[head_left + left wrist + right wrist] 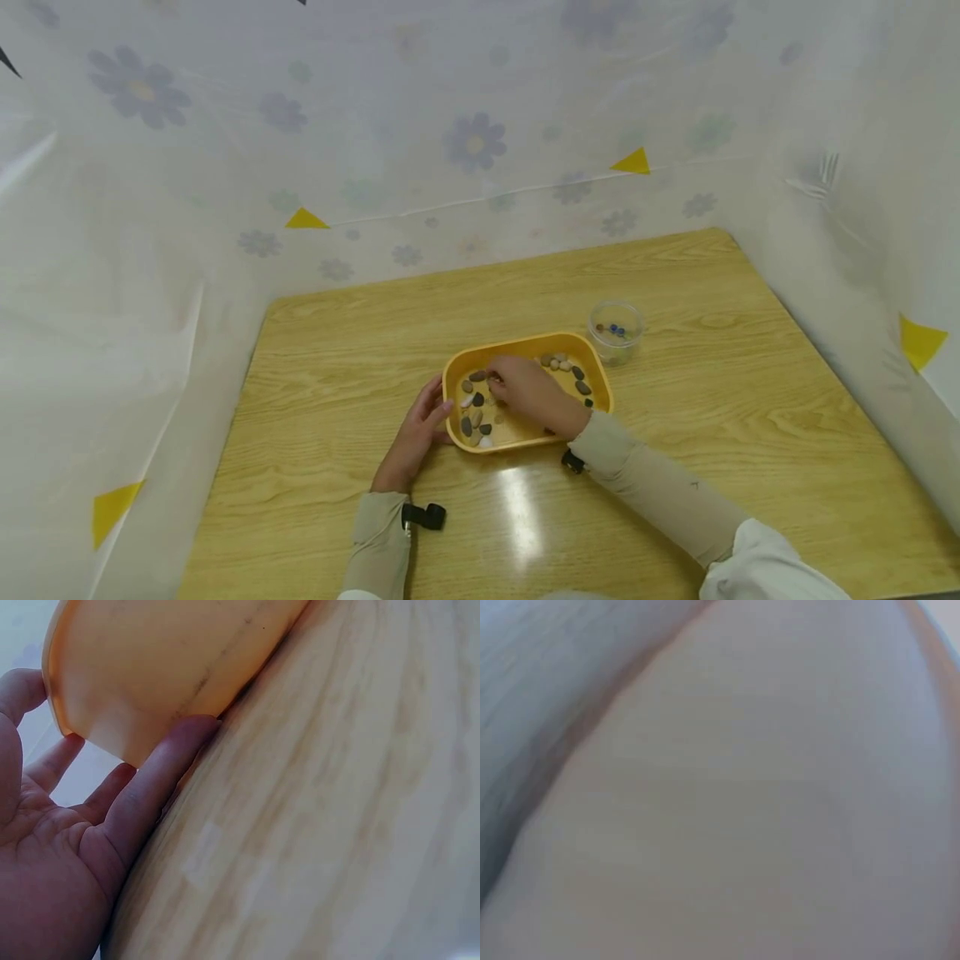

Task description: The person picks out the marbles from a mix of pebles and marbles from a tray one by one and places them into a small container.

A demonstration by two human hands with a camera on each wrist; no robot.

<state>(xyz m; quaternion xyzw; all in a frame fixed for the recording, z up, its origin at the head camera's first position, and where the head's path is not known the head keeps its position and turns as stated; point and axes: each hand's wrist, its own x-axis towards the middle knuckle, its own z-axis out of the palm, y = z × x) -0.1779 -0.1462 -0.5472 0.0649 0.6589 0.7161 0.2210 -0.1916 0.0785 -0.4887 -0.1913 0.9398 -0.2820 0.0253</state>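
A yellow oblong tray (525,444) stands on the table with several pebbles in it. Dark, tan and white pebbles (477,418) lie along its left end, and others (581,387) curve round the right end. My left hand (415,435) touches the tray's left end from outside. In the left wrist view, its fairly straight fingers (161,765) rest against the tray wall (172,660). My right hand (534,390) reaches into the tray, fingers bent down near the left pebbles. Whether its fingertips pinch a pebble is unclear. The right wrist view shows only a blurred pale surface.
A clear round tub (615,333) with small blue and brown pieces stands just beyond the tray's right far corner. The wooden table (315,400) is enclosed by white flowered sheeting (420,167) at the back and sides, marked with yellow triangles (307,219).
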